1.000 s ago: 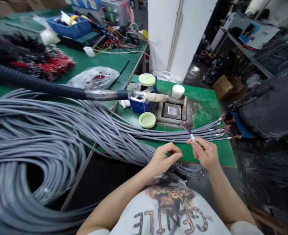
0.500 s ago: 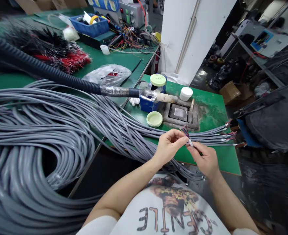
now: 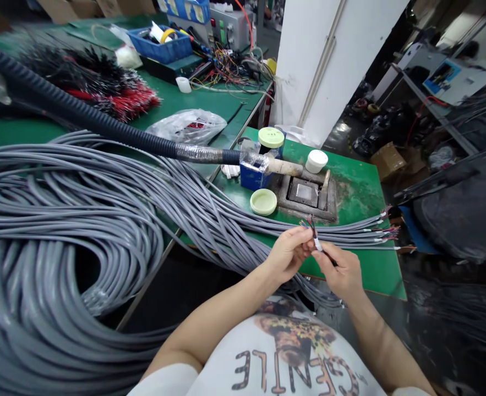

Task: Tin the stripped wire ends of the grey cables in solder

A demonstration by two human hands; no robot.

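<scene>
My right hand [image 3: 337,270] pinches the white-sleeved end [image 3: 317,243] of a thin cable. Several fine coloured wires [image 3: 308,224] fan out of that end. My left hand [image 3: 287,254] sits just beside it, with its fingertips closed at the base of those wires. A bundle of grey multicore cables [image 3: 309,234] runs under and behind both hands, its stripped ends lying at the right edge of the green mat [image 3: 362,269]. A square metal solder pot [image 3: 303,193] sits beyond my hands.
A black corrugated hose [image 3: 102,122] ends above a blue container [image 3: 254,176] by the pot. A loose green lid [image 3: 263,202] and white jar [image 3: 316,161] stand nearby. Huge grey cable coils [image 3: 61,258] fill the left. A white pillar [image 3: 342,66] stands behind.
My left hand has moved in from apart to against the coloured wires, and both hands have drawn closer together. The view has shifted slightly.
</scene>
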